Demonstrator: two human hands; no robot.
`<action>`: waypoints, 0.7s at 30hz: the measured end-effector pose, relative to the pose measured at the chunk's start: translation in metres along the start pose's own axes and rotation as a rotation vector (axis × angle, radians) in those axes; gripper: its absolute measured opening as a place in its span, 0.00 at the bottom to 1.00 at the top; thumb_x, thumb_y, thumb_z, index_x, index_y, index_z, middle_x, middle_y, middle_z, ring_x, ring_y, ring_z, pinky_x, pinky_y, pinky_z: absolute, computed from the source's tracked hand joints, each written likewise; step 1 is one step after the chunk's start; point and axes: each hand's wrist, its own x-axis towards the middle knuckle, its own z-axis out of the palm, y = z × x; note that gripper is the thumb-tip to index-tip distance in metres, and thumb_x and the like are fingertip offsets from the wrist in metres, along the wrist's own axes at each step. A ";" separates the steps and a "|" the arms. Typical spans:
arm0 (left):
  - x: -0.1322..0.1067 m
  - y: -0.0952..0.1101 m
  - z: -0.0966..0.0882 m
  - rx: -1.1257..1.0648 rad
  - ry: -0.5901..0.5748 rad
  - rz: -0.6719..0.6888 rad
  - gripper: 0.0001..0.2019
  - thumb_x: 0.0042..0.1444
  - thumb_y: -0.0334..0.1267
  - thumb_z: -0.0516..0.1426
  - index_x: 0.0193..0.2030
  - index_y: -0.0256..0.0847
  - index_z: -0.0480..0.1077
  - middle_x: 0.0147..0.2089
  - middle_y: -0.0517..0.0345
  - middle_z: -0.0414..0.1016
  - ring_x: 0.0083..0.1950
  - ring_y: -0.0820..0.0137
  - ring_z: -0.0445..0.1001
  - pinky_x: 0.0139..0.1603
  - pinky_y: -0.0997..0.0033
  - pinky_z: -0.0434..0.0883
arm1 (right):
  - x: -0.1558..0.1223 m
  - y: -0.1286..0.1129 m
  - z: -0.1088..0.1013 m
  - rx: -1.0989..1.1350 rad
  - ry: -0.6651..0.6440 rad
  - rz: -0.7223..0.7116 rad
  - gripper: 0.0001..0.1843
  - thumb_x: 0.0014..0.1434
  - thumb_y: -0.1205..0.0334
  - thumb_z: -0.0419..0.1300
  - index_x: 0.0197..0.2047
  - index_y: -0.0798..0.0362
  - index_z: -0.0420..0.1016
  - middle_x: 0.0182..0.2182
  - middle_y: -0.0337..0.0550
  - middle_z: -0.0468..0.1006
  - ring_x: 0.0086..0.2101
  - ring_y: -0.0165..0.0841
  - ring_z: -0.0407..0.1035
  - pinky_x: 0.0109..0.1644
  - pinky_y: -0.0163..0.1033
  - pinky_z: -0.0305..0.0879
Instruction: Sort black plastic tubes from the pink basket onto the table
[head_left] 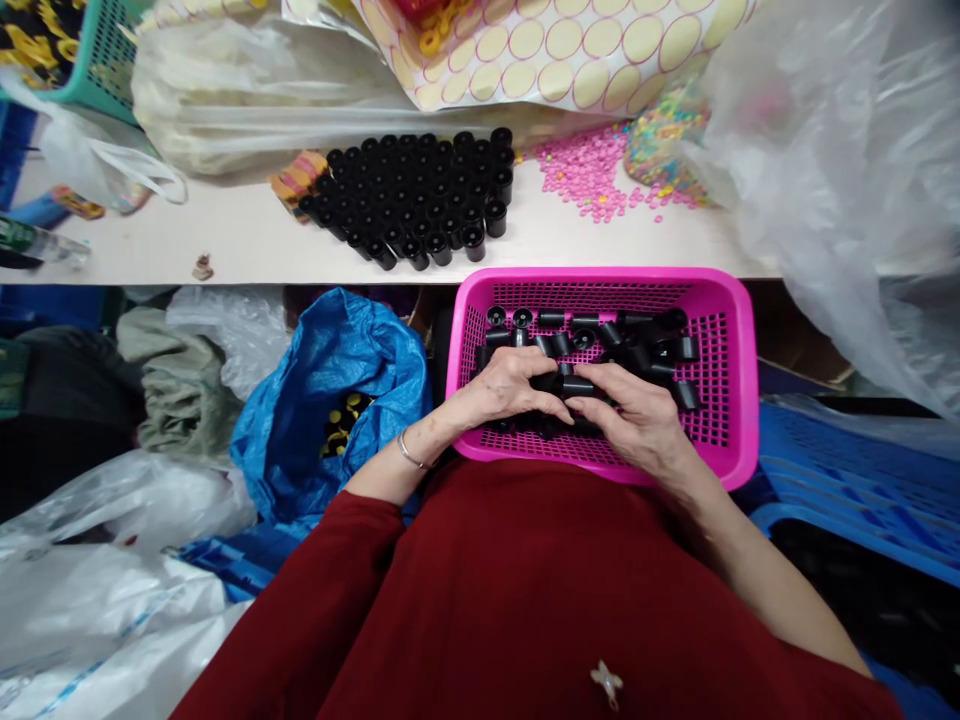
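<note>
Both of my hands are down inside a pink plastic basket (739, 400) filled with loose black plastic tubes (686, 347). My left hand (510, 388) is curled, its thumb and fingers closed around black tubes in the middle of the basket. Facing it, my right hand (637, 412) pinches a black tube (577, 386) between thumb and fingers. The fingertips of the two hands nearly meet. Beyond the basket, many similar black tubes (420, 195) stand upright in a tight block on the white table (247, 235).
Pink beads (585, 170) lie scattered beside a bag of coloured beads (664, 145). Clear plastic (832, 130) hangs over the table's right side. A blue sack (262, 420) with black and yellow pieces stands left of the basket. Blue crates (862, 490) are at right, a green basket (109, 65) at far left.
</note>
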 end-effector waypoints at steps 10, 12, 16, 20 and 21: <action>-0.003 0.000 0.008 0.086 -0.061 -0.068 0.12 0.61 0.46 0.64 0.43 0.38 0.77 0.34 0.56 0.75 0.36 0.68 0.74 0.41 0.67 0.74 | -0.016 0.018 0.031 -0.196 -0.163 0.078 0.45 0.69 0.41 0.53 0.79 0.56 0.46 0.74 0.61 0.57 0.70 0.52 0.57 0.69 0.59 0.66; -0.005 -0.001 0.001 0.075 0.080 -0.035 0.11 0.60 0.45 0.65 0.43 0.39 0.77 0.37 0.55 0.76 0.38 0.67 0.75 0.43 0.64 0.75 | -0.011 0.024 0.026 -0.188 -0.184 0.096 0.48 0.68 0.37 0.52 0.79 0.53 0.40 0.76 0.59 0.52 0.73 0.52 0.52 0.71 0.59 0.63; -0.009 -0.014 -0.037 0.197 0.634 -0.076 0.16 0.48 0.44 0.73 0.43 0.42 0.80 0.44 0.54 0.74 0.45 0.65 0.74 0.49 0.61 0.74 | 0.004 0.044 0.008 -0.212 -0.052 0.214 0.36 0.67 0.39 0.55 0.71 0.48 0.62 0.70 0.57 0.63 0.65 0.52 0.65 0.64 0.59 0.70; -0.010 -0.048 -0.086 0.287 0.989 -0.448 0.13 0.45 0.40 0.73 0.36 0.40 0.79 0.32 0.63 0.64 0.35 0.72 0.67 0.39 0.69 0.69 | 0.014 0.050 0.006 -0.256 -0.152 0.222 0.17 0.67 0.55 0.55 0.54 0.51 0.76 0.50 0.52 0.79 0.45 0.44 0.77 0.51 0.52 0.75; -0.010 -0.057 -0.095 0.294 1.038 -0.502 0.12 0.45 0.39 0.72 0.35 0.40 0.78 0.31 0.64 0.62 0.34 0.72 0.65 0.39 0.70 0.68 | 0.017 0.047 0.009 -0.277 -0.233 0.208 0.15 0.66 0.59 0.54 0.52 0.51 0.77 0.47 0.50 0.79 0.44 0.42 0.77 0.50 0.50 0.75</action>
